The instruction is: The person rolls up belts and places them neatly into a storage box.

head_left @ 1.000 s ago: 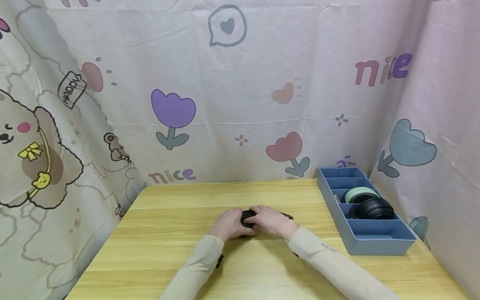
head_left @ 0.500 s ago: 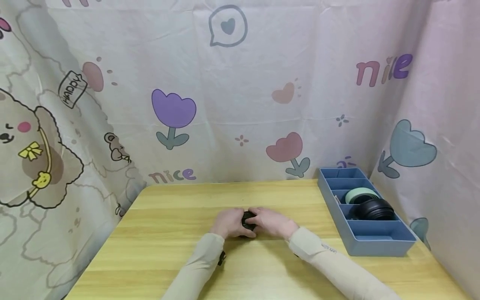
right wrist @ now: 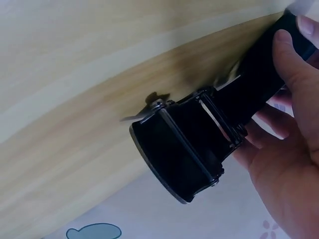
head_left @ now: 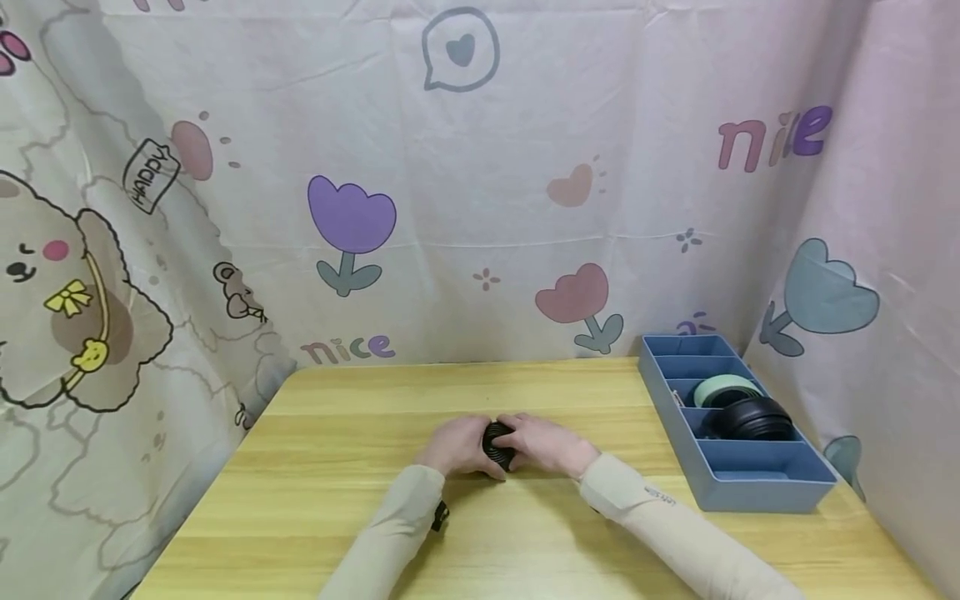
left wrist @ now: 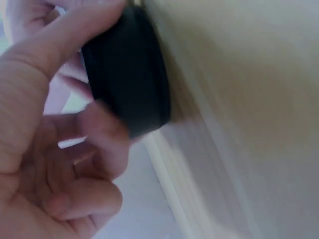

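Observation:
A black belt [head_left: 496,450], wound into a coil, stands on edge on the wooden table between both hands. My left hand [head_left: 457,446] grips the coil from its left side, and the left wrist view shows thumb and fingers on the smooth outer turn of the belt [left wrist: 127,74]. From the right, my right hand [head_left: 546,443] holds the coil and the strap. The right wrist view shows the dark metal buckle [right wrist: 174,149] sticking out beyond this hand, close to the tabletop. In the head view the right hand hides the buckle.
At the right of the table [head_left: 360,500] stands a blue-grey divided box [head_left: 761,496]. Inside lie a coiled mint-green belt [head_left: 723,385] and a coiled black one [head_left: 757,421]. A printed curtain [head_left: 480,208] hangs along the back and sides.
The coil has turned slightly, showing more of its ridged side. The buckle end, visible right of my right hand a second ago, is hidden in the head view. Both hands stay nearly in place.

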Motion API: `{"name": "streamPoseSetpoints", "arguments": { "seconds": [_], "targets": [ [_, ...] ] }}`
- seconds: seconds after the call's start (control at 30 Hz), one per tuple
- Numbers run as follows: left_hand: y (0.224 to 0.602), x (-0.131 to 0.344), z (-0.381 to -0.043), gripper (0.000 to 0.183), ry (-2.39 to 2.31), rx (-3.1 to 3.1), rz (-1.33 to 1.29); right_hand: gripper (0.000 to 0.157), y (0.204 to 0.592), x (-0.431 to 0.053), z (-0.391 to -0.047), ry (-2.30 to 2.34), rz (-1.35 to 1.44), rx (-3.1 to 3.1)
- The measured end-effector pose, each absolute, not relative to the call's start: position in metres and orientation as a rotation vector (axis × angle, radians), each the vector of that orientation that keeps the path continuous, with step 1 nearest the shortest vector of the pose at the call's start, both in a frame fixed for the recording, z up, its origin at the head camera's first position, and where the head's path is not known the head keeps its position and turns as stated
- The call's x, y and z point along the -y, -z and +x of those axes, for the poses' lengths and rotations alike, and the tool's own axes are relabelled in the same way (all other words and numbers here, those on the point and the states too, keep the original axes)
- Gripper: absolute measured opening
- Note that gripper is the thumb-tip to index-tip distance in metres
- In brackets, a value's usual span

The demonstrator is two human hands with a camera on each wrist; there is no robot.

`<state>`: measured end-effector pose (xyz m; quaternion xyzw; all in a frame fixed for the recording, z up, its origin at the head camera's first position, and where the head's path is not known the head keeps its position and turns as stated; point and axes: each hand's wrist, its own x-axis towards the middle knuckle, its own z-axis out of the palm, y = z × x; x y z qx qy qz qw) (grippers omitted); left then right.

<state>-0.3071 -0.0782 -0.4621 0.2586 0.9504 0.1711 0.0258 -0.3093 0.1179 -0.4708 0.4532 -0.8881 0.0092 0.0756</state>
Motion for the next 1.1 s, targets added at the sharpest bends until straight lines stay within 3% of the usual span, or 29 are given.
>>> {"name": "streamPoseSetpoints", "arguments": {
  "seconds": [0.17, 0.43, 0.77, 0.93, 1.1],
  "targets": [
    [0.459, 0.069, -0.301, 0.062, -0.4, -3.022, 0.709, 0.039, 0.47, -0.117, -0.307, -0.059, 1.343, 2.703],
    [0.455, 0.077, -0.306, 0.076, -0.52, -2.776, 0.857, 0.033, 0.467, -0.114, -0.307, -0.131, 1.363, 2.711],
    [0.457, 0.069, -0.304, 0.053, -0.588, -2.947, 0.653, 0.028, 0.465, -0.116, -0.306, -0.162, 1.362, 2.684],
    [0.462, 0.063, -0.302, 0.057, -0.597, -3.025, 0.55, 0.026, 0.466, -0.115, -0.309, -0.252, 1.33, 2.713],
    [0.463, 0.069, -0.307, 0.06, -0.73, -2.876, 0.679, 0.027, 0.464, -0.115, -0.312, -0.305, 1.342, 2.768]
  ]
}}
